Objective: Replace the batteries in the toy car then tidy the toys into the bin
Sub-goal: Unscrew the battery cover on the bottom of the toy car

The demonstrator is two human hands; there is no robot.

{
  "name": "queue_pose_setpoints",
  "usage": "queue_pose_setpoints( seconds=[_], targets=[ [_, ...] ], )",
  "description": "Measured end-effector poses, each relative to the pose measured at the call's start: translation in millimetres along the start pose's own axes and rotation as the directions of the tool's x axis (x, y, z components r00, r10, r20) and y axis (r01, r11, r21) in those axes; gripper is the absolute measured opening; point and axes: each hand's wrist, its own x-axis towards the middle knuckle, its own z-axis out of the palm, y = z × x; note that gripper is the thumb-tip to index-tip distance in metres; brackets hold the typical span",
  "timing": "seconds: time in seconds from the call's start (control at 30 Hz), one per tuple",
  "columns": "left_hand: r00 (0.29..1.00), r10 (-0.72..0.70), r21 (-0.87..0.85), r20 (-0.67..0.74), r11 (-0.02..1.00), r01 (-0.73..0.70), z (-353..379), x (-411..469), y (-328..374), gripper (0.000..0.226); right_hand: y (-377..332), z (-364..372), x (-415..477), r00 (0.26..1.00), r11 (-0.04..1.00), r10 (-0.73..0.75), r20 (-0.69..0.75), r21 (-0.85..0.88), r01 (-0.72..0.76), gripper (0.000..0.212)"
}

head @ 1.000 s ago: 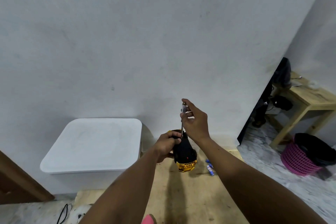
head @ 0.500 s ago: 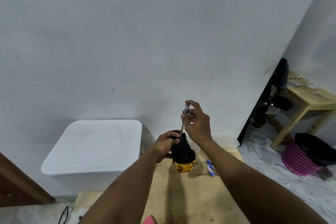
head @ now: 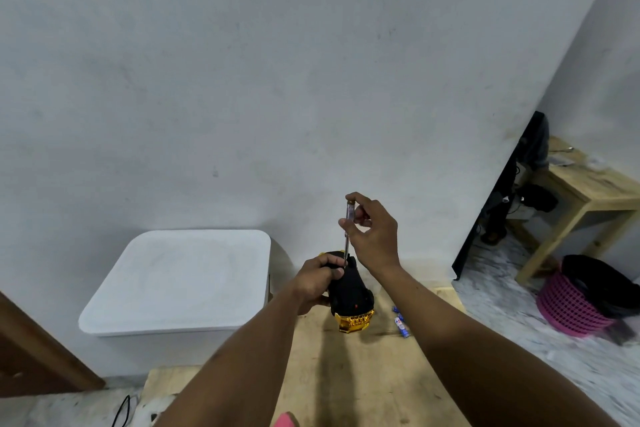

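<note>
Car (head: pixel 353 291) at desk (head: pixel 346 378) centre, long axis 12-to-6. Our left hand (head: pixel 317 282) grips its 12 o'clock end. Our right hand (head: pixel 377 239), nearer, pinches screwdriver (head: pixel 349 218), near upright, tip there. Batteries (head: pixel 400 321) at car's 4 o'clock.

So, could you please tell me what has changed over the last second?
Very little. The right hand has shifted its fingers on the screwdriver, which leaned right at the top half a second ago and stands near upright again, as in turning. Nothing was taken or let go. The left hand still grips the toy car, the batteries lie on the table, and the white bin stays lidded.
</note>
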Motion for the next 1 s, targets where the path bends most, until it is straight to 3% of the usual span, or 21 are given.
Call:
queue_pose_setpoints(
  seconds=[0.17,0.37,0.53,0.83,1.0],
  targets=[
    [1.0,-0.007,-0.016,0.002,1.0,0.007,1.4,0.1,-1.0,0.02,-0.9,0.7,-2.9,1.0,1.0,-0.012,-0.004,0.027,0.012,0.034],
    [1.0,-0.008,-0.03,-0.01,1.0,0.007,-3.3,-0.9,0.8,0.025,0.4,-3.8,0.3,0.999,0.998,0.047,0.024,0.033,-0.048,0.039],
    [1.0,0.003,-0.016,-0.01,1.0,-0.003,-6.5,0.8,-1.1,0.022,1.6,-3.1,-1.6,0.999,0.999,0.03,0.011,0.04,-0.03,0.047],
    [1.0,0.006,-0.013,0.024,1.0,-0.006,-1.0,3.2,-3.3,0.023,-3.4,5.0,-4.9,0.997,1.0,0.023,0.079,0.016,-0.024,0.044],
    [1.0,0.006,0.001,0.021,1.0,-0.006,0.0,5.7,-5.0,0.02,-3.0,3.4,-4.4,0.999,0.999,-0.014,0.049,0.041,0.012,0.044]
  ],
)
